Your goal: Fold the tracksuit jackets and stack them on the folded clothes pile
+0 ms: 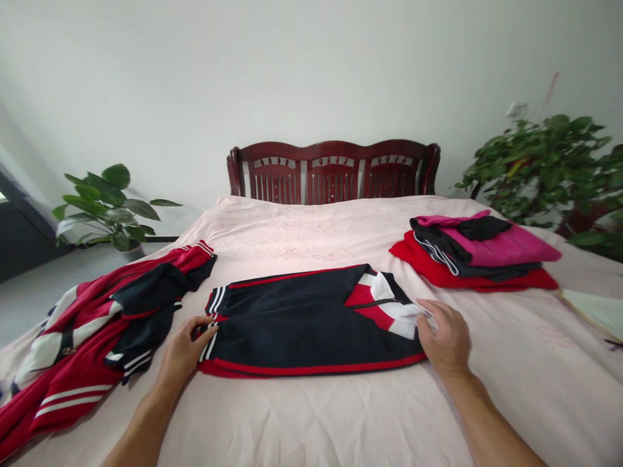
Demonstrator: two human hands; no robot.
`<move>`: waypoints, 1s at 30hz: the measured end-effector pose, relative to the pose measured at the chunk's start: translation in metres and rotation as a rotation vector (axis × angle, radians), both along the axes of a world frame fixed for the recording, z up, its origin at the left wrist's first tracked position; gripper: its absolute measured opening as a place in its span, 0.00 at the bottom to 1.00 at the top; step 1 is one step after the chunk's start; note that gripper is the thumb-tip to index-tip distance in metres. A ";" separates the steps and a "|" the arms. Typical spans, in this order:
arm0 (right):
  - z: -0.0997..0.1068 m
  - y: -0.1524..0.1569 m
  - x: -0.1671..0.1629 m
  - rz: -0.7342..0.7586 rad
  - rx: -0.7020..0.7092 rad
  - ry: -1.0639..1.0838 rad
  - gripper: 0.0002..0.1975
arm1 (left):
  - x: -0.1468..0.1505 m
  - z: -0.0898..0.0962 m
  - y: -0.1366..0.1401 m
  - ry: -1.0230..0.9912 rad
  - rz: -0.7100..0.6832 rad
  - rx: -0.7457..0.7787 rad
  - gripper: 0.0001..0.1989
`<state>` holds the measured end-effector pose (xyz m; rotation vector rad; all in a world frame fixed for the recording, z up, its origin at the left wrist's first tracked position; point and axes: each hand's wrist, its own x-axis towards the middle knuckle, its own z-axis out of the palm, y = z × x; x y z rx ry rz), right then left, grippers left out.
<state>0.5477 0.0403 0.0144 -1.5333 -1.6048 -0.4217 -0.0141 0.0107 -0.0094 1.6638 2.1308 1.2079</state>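
Note:
A navy jacket (287, 324) with red edging, white-striped cuffs and a red-and-white collar lies folded flat in front of me. Its sleeves are laid lengthwise over the body, cuffs to the left and collar to the right. My left hand (187, 344) pinches the striped cuff end between thumb and fingers. At the opposite end, my right hand (444, 334) is closed on the jacket's edge beside the white collar; its fingertips are partly hidden by the cloth.
Loose red, navy and white clothes (97, 331) sprawl on the left of the pink bedsheet (311, 421). A stack of folded clothes (481, 253) rests at the right. Beyond stands a dark wooden headboard (333, 172), with potted plants (111, 201) at both sides.

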 end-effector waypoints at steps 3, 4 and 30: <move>0.003 -0.004 -0.016 0.118 0.013 -0.100 0.15 | 0.011 0.009 -0.006 0.134 -0.019 0.108 0.16; 0.003 -0.005 -0.022 0.161 0.013 -0.128 0.15 | 0.017 0.013 -0.008 0.185 -0.045 0.140 0.15; -0.027 0.001 -0.076 0.302 -0.570 -0.391 0.29 | 0.071 0.014 0.009 0.679 -0.023 -0.276 0.30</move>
